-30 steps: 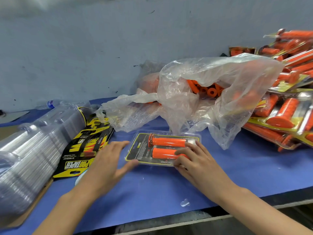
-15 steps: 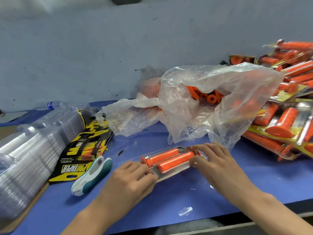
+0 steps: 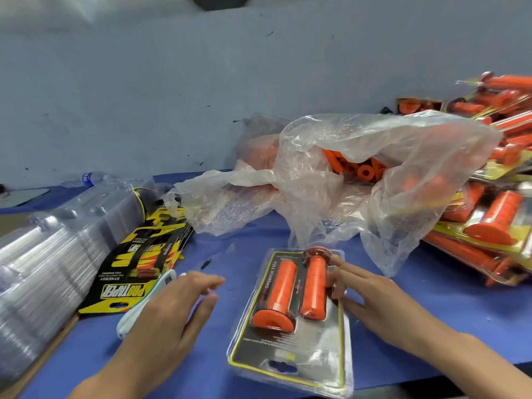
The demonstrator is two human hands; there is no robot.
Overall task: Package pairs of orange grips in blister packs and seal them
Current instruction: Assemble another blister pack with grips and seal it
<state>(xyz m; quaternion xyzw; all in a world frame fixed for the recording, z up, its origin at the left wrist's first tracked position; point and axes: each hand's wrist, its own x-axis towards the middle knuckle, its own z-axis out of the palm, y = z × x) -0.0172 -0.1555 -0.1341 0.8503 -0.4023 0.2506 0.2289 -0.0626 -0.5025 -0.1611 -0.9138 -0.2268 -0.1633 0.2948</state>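
A clear blister pack [image 3: 290,352] with a black and yellow card lies on the blue table, its long side pointing away from me. Two orange grips [image 3: 280,295] sit side by side in it. My right hand [image 3: 377,298] touches the pack's right edge beside the right grip, fingers spread and fairly straight. My left hand [image 3: 169,315] hovers to the left of the pack, fingers relaxed, holding nothing. Under it lies a white and teal stapler [image 3: 135,312], partly hidden by that hand.
A clear plastic bag [image 3: 374,180] of loose orange grips lies behind the pack. Finished packs [image 3: 489,214] are piled at the right. A stack of empty clear blisters [image 3: 51,254] and printed cards [image 3: 138,266] lie at the left. The table's front edge is close.
The pack has been turned from lying crosswise to pointing away from me and laid flat. My left hand has let go of it and moved left over the stapler.
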